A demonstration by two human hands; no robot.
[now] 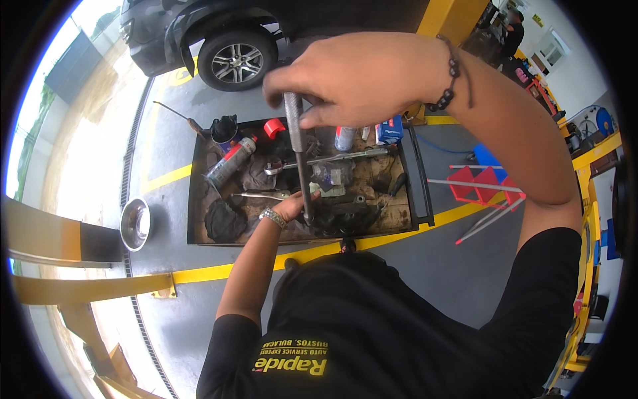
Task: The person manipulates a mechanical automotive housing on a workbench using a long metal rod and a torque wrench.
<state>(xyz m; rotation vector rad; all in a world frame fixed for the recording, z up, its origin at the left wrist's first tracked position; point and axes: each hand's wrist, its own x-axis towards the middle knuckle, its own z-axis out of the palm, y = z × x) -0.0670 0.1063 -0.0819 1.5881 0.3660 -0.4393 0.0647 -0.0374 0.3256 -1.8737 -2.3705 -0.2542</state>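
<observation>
My right hand (339,83) is closed round the knurled handle of a long metal bar (296,133), held upright over a grimy shallow tray (415,173). The bar's lower end reaches a dark greasy part (342,219) near the tray's front. My left hand (289,207) is low beside the bar's lower half, fingers curled; what they hold is hidden. Around them lie a wrench (266,195), a long ratchet-like tool (342,157), a spray can (226,166), black rags (226,219), a red cap (272,128) and a blue box (389,132).
A parked dark vehicle (236,63) stands ahead. A steel bowl (136,241) is on the left floor, near a yellow lift frame (93,289). Red folding steps (465,183) stand right of the tray. A person (512,36) in dark clothing is at the back right.
</observation>
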